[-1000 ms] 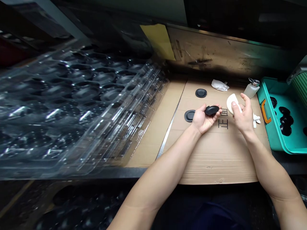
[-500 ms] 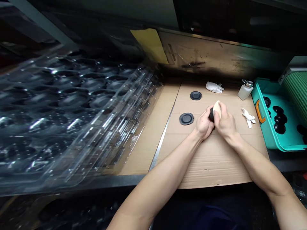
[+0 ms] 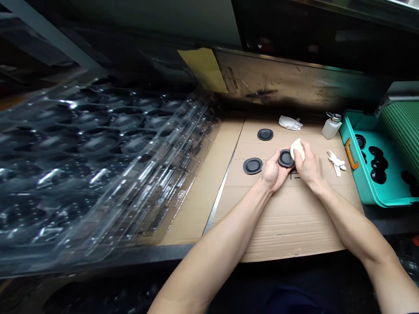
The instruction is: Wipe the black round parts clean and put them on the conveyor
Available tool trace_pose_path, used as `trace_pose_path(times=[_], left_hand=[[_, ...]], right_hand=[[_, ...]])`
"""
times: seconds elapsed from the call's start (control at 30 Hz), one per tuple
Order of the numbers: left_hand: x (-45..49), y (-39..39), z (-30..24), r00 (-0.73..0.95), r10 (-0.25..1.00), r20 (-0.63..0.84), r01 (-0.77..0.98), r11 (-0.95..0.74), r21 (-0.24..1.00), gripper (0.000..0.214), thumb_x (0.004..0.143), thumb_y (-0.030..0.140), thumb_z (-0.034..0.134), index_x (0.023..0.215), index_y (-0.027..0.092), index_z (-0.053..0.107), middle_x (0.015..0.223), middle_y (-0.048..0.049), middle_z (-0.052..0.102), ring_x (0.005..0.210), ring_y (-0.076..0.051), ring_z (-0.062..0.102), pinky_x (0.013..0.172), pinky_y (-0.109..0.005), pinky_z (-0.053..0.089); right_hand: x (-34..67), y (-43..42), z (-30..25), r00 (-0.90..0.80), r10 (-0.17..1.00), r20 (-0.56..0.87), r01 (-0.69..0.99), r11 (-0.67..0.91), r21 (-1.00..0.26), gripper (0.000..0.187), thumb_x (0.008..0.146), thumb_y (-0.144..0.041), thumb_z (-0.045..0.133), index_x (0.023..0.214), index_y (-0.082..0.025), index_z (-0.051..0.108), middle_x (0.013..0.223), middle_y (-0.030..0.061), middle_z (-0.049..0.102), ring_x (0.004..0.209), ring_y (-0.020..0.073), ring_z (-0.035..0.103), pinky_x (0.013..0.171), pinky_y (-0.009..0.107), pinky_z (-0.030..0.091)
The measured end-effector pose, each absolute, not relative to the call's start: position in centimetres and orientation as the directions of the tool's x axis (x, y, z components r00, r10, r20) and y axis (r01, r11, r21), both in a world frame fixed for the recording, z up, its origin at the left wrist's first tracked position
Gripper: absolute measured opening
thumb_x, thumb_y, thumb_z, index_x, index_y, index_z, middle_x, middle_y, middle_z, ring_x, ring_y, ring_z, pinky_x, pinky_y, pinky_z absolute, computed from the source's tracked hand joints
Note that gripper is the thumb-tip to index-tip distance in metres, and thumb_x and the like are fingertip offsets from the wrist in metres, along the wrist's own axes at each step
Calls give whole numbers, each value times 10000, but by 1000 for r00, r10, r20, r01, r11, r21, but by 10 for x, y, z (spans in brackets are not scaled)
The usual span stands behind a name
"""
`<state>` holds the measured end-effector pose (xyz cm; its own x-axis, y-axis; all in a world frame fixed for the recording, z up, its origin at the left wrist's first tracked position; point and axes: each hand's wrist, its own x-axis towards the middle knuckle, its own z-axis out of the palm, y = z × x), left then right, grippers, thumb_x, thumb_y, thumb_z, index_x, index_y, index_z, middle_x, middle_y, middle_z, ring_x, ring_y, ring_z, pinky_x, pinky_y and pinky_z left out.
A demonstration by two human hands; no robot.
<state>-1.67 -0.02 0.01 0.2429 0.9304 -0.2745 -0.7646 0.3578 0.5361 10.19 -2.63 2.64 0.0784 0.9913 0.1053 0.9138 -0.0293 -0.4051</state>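
My left hand (image 3: 273, 171) cradles a round black rubber disc (image 3: 286, 158) with a raised rim, its face turned up. My right hand (image 3: 310, 168) is shut on a white foam pad (image 3: 297, 149), whose edge rests against the right side of the disc. Two similar black discs lie on the cardboard sheet (image 3: 294, 218): one (image 3: 252, 165) just left of my left hand, the other (image 3: 265, 134) farther back.
Stacked clear plastic trays (image 3: 98, 148) with round hollows fill the left side. At the back are a crumpled white cloth (image 3: 290, 123) and a pump bottle (image 3: 331, 127). A white glove (image 3: 336, 162) lies beside a teal bin (image 3: 342, 139) holding several black discs.
The held disc's face now shows to the left of the pad instead of being mostly covered. The whole view has shifted slightly.
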Motion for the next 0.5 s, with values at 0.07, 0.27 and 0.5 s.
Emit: trace_pose_path(times=[0.07,0.27,0.5], left_hand=[[-17,1,0,263,924,-278,-763,376,526,420,1094,340,351,1190,126,700,1170,-144,767,1214,-247,691,1110,-433,526],[-17,3,-2,271,911,-311,-764,400,506,418,1099,341,324,1169,135,681,1170,-141,764,1196,-251,701,1099,-460,533],[-14,2,-3,324,910,-259,-741,414,529,426,1094,351,338,1064,132,703,1151,-153,766,1218,-260,690,1105,-429,524]], right_hand=[[103,-26,25,16,996,87,915,20,-402,569,1061,-507,394,1588,-295,415,1232,85,755,1063,299,725,925,373,549],[103,-28,22,20,999,48,925,-1,-380,583,1076,-521,360,1612,-291,383,1206,104,761,1054,304,734,912,383,548],[103,-26,23,87,995,44,927,-65,-368,579,1086,-527,342,1608,-282,391,1176,118,767,1055,308,735,916,400,545]])
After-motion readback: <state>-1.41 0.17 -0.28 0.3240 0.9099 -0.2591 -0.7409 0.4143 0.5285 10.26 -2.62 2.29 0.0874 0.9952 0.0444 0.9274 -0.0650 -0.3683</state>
